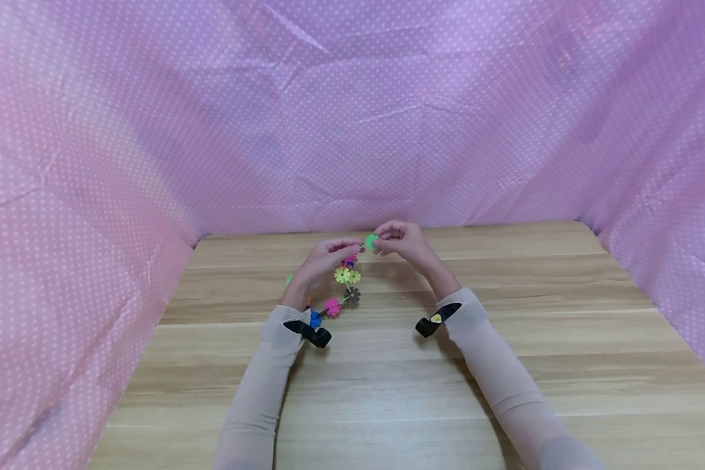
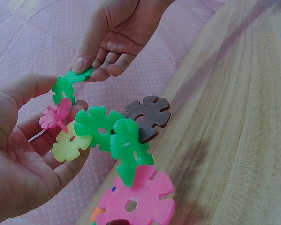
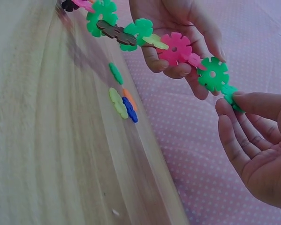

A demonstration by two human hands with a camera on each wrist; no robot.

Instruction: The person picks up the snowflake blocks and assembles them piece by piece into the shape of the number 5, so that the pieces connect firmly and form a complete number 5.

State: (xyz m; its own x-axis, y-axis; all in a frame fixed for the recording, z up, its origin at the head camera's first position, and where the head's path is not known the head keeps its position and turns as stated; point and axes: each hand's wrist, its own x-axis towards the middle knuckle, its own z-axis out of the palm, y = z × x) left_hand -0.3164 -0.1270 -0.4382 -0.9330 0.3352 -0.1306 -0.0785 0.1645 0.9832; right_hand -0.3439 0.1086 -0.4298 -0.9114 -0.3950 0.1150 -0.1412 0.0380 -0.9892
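A chain of notched plastic snowflake discs, pink (image 1: 332, 307) among them, hangs from my raised hands over the far part of the table. My left hand (image 1: 323, 262) pinches a green snowflake disc (image 3: 213, 74) near the chain's upper end, the thumb at its edge. Between the thumb and fingers of my right hand (image 1: 408, 247) is the end green disc (image 3: 230, 97), its notch against the first one. Pink (image 3: 174, 48), yellow (image 2: 71, 142), green (image 2: 99, 126) and brown discs (image 2: 152, 115) follow down the chain, passing in front of the left fingers.
Loose discs lie on the wooden table (image 1: 388, 391) below the chain: a green one (image 3: 115, 73), a yellow-green one (image 3: 117, 103), an orange one (image 3: 129, 96) and a blue one (image 3: 130, 109). A pink dotted cloth (image 1: 352, 130) hangs behind the table's far edge and along both sides.
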